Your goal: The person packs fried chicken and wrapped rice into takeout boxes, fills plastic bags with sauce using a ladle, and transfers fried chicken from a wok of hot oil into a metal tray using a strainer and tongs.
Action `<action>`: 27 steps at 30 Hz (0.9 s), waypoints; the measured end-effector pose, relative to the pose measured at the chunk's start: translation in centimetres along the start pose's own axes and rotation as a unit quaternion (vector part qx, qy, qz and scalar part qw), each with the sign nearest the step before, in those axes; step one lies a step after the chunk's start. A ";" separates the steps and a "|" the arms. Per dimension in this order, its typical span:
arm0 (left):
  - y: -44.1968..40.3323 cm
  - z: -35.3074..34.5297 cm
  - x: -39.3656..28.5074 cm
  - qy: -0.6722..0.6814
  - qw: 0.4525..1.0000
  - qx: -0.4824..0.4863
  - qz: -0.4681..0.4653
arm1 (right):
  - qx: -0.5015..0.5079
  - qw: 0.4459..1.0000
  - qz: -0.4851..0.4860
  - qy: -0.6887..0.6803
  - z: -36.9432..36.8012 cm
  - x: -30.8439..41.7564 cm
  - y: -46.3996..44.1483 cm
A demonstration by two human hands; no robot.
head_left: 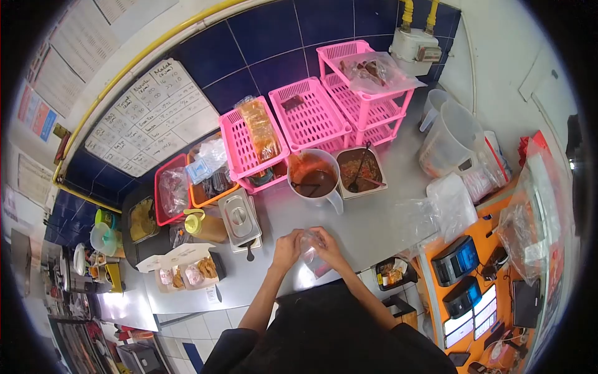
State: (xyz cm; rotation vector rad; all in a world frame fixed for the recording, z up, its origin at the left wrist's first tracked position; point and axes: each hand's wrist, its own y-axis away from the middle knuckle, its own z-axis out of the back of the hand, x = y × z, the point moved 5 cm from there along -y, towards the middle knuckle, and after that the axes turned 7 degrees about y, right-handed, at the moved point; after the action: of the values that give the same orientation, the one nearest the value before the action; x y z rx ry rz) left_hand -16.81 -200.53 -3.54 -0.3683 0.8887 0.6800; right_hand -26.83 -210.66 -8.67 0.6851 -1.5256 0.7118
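Note:
In the head view, my left hand (288, 249) and my right hand (327, 247) are close together over the steel counter (374, 234). The fingers of both pinch the top of a small clear plastic bag (308, 254), which hangs between them. What the bag contains, if anything, I cannot make out. Beyond my hands stands a plastic measuring jug (333, 198) of dark red sauce, smeared orange inside, with a utensil in it. To its right is a square tub (372, 191) of chunky sauce holding a dark ladle and another utensil.
Pink baskets (310, 118) and a tiered pink rack (367, 93) line the tiled wall. At left are a lidded steel pan (238, 218), a yellow-topped squeeze bottle (208, 227) and an open food box (193, 282). Large clear jugs (450, 140) and plastic bags (451, 209) lie right.

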 end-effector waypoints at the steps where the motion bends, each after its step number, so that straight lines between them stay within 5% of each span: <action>1: 0.0 0.2 0.0 0.000 1.000 -0.001 0.000 | 0.025 0.999 -0.040 -0.009 -0.3 -1.7 -0.3; 4: 0.1 1.4 0.6 0.058 0.998 -0.028 0.026 | 0.043 0.995 -0.086 -0.023 -1.4 -3.4 -0.6; 9: -0.7 4.8 -0.2 0.051 0.976 -0.162 -0.137 | 0.009 0.996 -0.077 -0.036 -3.6 -3.7 -2.7; 13: -1.7 7.8 -1.0 0.016 0.983 -0.165 -0.080 | 0.001 0.995 -0.084 -0.056 -5.1 -3.8 -4.7; 15: -2.0 8.8 -1.0 0.028 0.963 -0.223 -0.150 | 0.008 0.995 -0.089 -0.038 -5.3 -4.4 -5.1; 18: -1.2 10.4 -1.0 0.102 0.952 -0.269 -0.105 | -0.012 0.988 -0.049 0.146 -5.0 -4.5 -4.5; 20: -0.5 11.5 -1.6 0.141 0.949 -0.271 -0.077 | -0.089 0.872 0.181 0.446 -5.7 0.5 -3.7; 21: -0.1 12.0 -1.5 0.176 0.945 -0.274 -0.045 | -0.096 0.871 0.178 0.448 -6.2 1.5 -3.2; 23: 0.4 12.0 -1.4 0.200 0.944 -0.259 -0.039 | -0.059 0.993 0.050 0.092 -6.7 1.7 -2.3; 24: 0.7 11.8 -1.2 0.221 0.942 -0.249 -0.026 | -0.070 0.992 0.045 0.095 -6.8 4.7 -1.0; 25: 1.0 11.6 -1.3 0.225 0.945 -0.236 -0.026 | -0.008 0.991 -0.108 -0.076 -7.6 7.8 0.4; 26: 1.3 11.5 -1.3 0.223 0.945 -0.240 -0.017 | 0.052 0.935 -0.250 -0.247 -8.8 9.0 1.8; 27: 1.5 11.3 -1.4 0.222 0.943 -0.246 -0.009 | 0.038 0.936 -0.251 -0.245 -8.6 8.8 2.6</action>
State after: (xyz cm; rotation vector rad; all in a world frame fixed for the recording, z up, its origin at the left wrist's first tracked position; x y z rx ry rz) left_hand -11.85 -193.71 4.19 -1.0068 1.1352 0.8161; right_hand -24.04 -202.43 0.46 1.3269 -1.6690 0.2120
